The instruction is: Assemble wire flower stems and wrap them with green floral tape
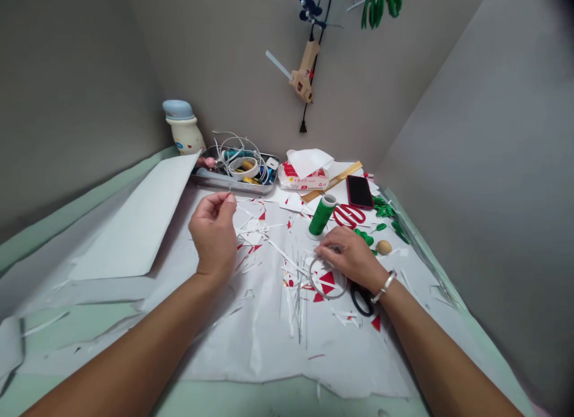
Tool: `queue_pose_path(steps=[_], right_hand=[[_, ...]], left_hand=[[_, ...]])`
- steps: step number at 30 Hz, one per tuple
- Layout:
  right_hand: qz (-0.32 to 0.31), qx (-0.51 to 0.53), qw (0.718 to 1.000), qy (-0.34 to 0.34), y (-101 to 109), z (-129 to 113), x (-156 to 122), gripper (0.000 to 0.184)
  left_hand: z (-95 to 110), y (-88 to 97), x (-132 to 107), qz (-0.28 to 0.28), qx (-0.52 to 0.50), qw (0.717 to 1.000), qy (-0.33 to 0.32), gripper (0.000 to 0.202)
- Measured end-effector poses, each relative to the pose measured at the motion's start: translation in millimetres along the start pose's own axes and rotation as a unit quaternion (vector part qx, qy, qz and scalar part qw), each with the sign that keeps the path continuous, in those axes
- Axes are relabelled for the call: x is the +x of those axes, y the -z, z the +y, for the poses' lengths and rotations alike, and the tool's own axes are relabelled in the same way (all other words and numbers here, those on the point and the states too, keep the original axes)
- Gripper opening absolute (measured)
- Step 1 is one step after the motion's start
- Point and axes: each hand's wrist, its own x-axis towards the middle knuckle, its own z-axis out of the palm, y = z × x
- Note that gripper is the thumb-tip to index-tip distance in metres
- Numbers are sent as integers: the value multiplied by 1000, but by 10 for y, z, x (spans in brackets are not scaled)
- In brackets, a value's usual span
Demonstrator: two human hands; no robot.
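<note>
My left hand (214, 233) is raised over the table with thumb and forefinger pinched. A tiny thin tip shows above the pinch, too small to name. On the other side, my right hand (352, 255) has its fingers closed at the top of a grey wire coil (329, 297), a thin ring hanging over red and white scraps. Just behind these fingers stands a spool of green thread (321, 216). Red-handled scissors (348, 215) lie beyond my right hand. A black scissor handle (361, 300) shows beneath my right wrist, its blades hidden.
A metal tray (233, 185) of wire, tape and spools sits at the back beside a cream jar (186, 136). Tissues (304, 177), a phone (360, 192) and green leaves (383, 207) lie rightward. White board (139, 219) is left; a glue gun (305, 73) hangs above.
</note>
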Motion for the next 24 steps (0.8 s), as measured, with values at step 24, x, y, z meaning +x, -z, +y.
queue_pose_path(steps=[24], right_hand=[[-247,333,910,-15,707,19,-179,34]], left_hand=[[-35,8,47,11,-6,1000,-1,11]])
